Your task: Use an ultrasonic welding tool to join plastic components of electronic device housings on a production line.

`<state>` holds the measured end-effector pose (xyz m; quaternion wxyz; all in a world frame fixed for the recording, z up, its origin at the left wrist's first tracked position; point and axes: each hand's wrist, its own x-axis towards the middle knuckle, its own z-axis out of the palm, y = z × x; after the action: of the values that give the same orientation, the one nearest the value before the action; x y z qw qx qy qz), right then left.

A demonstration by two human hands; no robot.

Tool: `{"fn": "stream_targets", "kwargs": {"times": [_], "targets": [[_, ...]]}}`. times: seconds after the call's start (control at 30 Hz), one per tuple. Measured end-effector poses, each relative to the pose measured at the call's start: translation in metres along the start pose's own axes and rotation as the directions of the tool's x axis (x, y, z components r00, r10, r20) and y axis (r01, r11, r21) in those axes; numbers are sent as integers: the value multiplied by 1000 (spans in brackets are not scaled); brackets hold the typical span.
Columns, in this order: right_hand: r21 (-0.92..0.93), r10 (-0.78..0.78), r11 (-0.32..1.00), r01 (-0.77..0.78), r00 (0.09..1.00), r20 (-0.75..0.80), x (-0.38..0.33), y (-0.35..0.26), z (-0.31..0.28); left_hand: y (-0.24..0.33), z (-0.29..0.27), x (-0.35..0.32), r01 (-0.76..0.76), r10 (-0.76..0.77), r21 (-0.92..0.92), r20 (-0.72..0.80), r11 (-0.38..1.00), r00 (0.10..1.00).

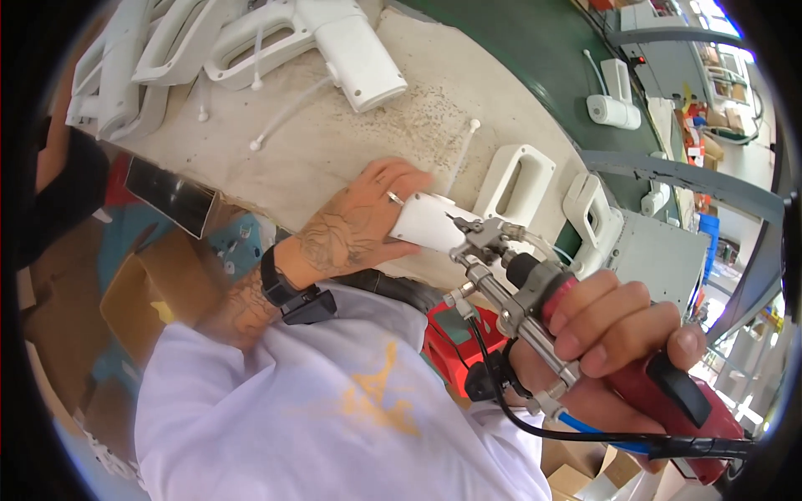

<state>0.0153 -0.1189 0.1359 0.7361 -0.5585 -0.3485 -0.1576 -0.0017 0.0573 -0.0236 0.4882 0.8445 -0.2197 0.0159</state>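
Note:
My left hand [355, 221] grips the end of a white plastic housing [428, 219] lying on the bench, fingers over its far side and thumb at the near edge. A looped handle [518, 184] and a thin white tube with a ball end [464, 154] lie beyond it, apparently part of the same piece. In my right hand [618, 334] is a red powered screwdriver [706, 413] with a metal screw-feed head [489, 238]. The head's tip is at the housing's right end; whether it touches a screw is hidden. A blue hose and black cable run from the tool.
Several similar white housings [359, 63] are piled at the far left of the cloth-covered bench [418, 50]. Another white handled piece [589, 213] sits at right. A red stool [455, 351] and cardboard boxes [167, 284] are below. Another person's arm [54, 159] shows at left.

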Motion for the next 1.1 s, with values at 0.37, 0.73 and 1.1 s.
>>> {"fn": "stream_targets", "kwargs": {"times": [0.37, 0.73, 1.1], "targets": [[47, 62, 997, -68, 990, 123, 6, 34, 19, -16, -10, -16, 15, -16, 22, 43, 1000, 999], [28, 201, 979, -203, 977, 65, -6, 55, 25, -17, -10, -18, 25, -24, -19, 42, 1000, 999], [-44, 52, 998, -46, 990, 134, 10, -17, 13, -16, -4, -18, 12, -12, 31, -2, 999, 1000]]}}
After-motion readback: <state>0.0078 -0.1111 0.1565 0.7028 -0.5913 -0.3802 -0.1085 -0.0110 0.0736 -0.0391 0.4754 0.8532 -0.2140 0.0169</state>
